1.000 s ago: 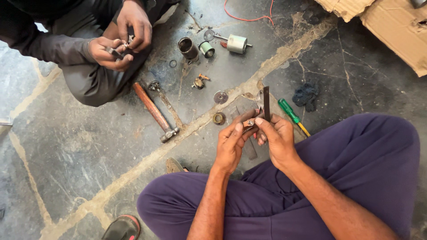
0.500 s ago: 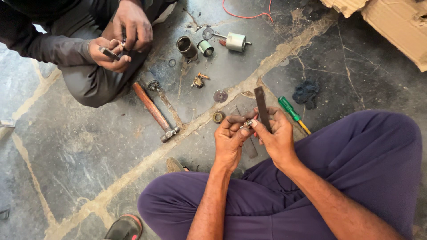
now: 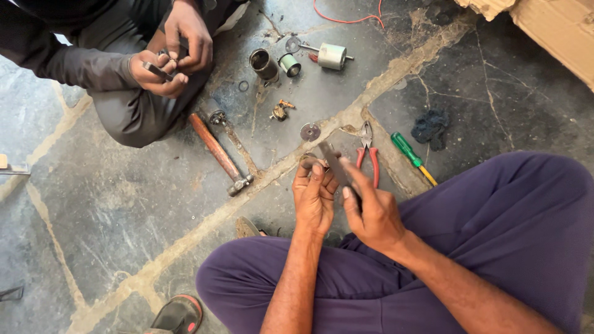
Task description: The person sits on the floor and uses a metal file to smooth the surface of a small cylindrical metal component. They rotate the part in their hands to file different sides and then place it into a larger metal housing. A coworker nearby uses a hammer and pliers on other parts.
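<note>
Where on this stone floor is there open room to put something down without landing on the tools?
Bare stone lies left of the hammer, toward the sandal. Another open patch lies right of the green screwdriver and dark rag, below the cardboard. It is crowded between the two people, around the pliers, dark cylinder and small motor.

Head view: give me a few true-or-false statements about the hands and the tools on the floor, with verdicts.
1. The right hand holds a dark flat bar. True.
2. The red-handled pliers are in the left hand. False: they lie on the stone floor, beyond both hands.
3. A green-handled screwdriver lies right of the pliers. True.
4. The wooden-handled hammer is held by the other person's hands. False: it lies on the floor; those hands hold a small metal part.
</note>
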